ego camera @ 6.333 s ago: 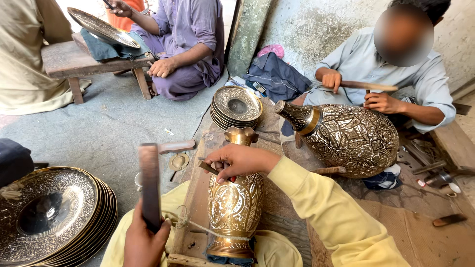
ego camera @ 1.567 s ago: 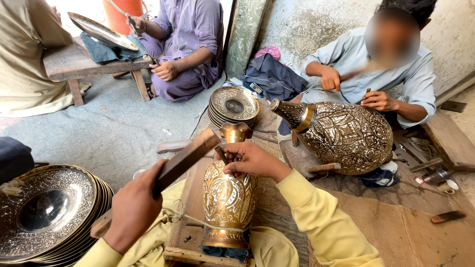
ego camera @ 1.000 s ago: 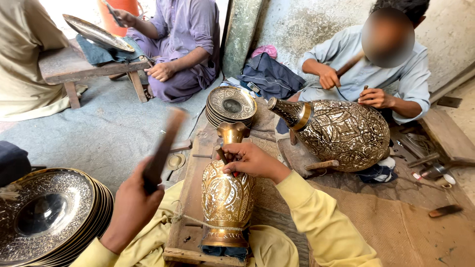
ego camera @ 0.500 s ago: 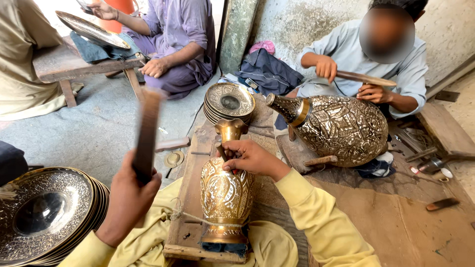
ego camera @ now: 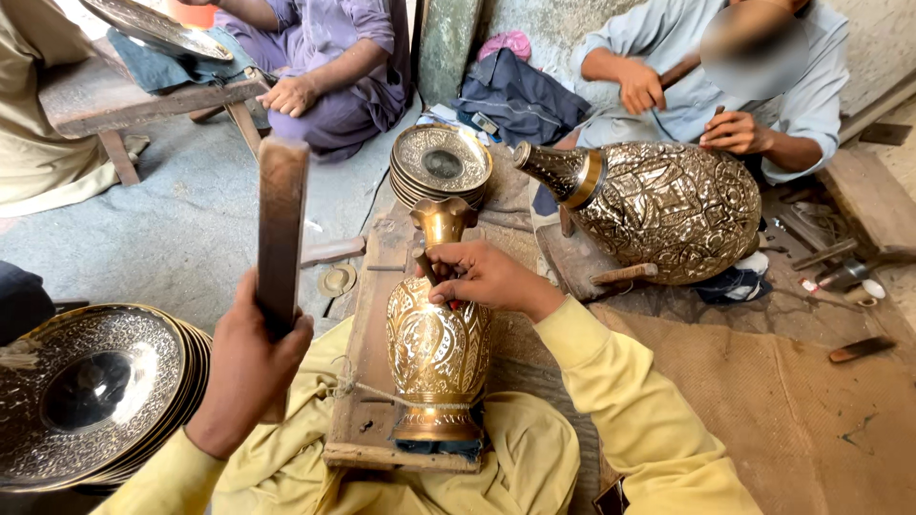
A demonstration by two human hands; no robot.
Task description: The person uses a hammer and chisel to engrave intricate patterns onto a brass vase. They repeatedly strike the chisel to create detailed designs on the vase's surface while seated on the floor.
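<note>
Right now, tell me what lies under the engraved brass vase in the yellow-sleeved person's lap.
The engraved brass vase lies on a worn wooden board, tied down with string. A dark pad shows beneath its foot. The board beneath the vase is hidden.

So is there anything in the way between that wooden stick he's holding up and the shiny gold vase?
Nothing visible blocks it. The left hand holds the wooden bar upright, left of the brass vase, with only open air between them. The right hand rests on the vase's shoulder, pinching a small tool against it.
</note>
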